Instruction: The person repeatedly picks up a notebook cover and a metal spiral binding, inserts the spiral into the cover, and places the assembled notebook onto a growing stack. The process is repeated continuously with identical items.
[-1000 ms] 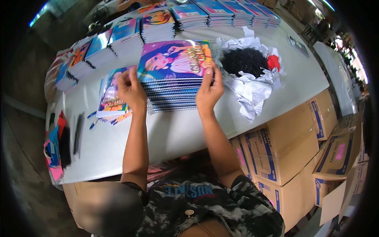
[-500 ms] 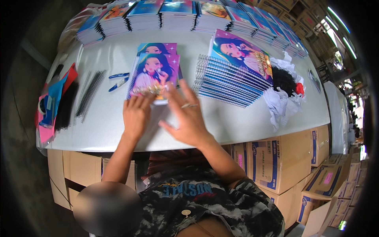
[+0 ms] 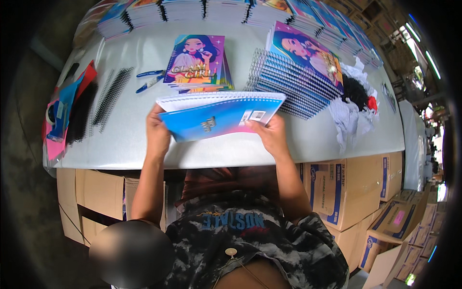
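Observation:
Both hands hold a notebook (image 3: 221, 118) tilted above the table's near edge. Its blue back cover faces me, and a row of punched holes runs along its far edge. My left hand (image 3: 158, 132) is closed on its left end; my right hand (image 3: 273, 137) grips the right end, thumb on the cover. Just beyond lies a pile of notebooks (image 3: 197, 58) with an illustrated cover on top. To its right rises a tall stack of spiral-bound notebooks (image 3: 301, 74). Blue-handled pliers (image 3: 150, 81) rest left of the pile, near several dark binding coils (image 3: 109, 98).
Stacks of notebooks (image 3: 187, 10) line the far side of the white table (image 3: 120, 149). A blue tape dispenser (image 3: 58, 118) sits at the left edge, on coloured sheets. White cloth (image 3: 345, 123) and a black bundle (image 3: 353, 94) lie at right. Cardboard boxes (image 3: 356, 185) stand below.
My hands were on the pile; now they hold one notebook nearer to me, its back cover showing. My hands have moved apart to its two ends. The head view has shifted slightly.

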Demonstrator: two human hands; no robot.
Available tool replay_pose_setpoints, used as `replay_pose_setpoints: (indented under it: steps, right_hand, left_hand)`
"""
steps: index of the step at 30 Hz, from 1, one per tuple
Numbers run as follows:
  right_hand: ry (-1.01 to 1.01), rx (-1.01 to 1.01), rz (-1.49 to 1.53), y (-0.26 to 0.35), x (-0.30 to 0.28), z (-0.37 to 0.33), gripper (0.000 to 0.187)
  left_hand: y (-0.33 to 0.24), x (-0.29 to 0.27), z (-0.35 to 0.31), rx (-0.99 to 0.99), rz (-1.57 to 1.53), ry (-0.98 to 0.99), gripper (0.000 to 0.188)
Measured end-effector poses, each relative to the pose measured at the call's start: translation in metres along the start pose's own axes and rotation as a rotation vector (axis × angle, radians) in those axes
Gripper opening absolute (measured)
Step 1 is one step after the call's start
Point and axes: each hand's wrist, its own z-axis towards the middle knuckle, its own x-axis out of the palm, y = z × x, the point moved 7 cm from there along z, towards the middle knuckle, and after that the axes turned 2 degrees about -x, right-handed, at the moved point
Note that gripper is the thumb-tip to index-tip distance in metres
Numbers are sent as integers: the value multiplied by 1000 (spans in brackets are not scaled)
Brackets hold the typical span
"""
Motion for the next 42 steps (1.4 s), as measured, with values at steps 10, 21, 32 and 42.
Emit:
replay_pose_setpoints:
  steps: [10, 21, 32, 42]
  right_hand:
    - [-57, -40, 113, -11, -12, -13, 15]
    - [53, -128, 144, 9, -6, -14, 25]
    - [-67, -145, 102, 17, -20, -17, 14]
    - [26, -131, 131, 18, 4, -8, 17]
  left_hand:
    - [19, 26, -30, 90, 216, 66, 52]
    - [-7, -92, 108, 154, 1455, -392, 23]
    - [-59, 19, 71, 367, 852, 41, 45]
    - [-2, 35, -26, 33, 28, 112, 43]
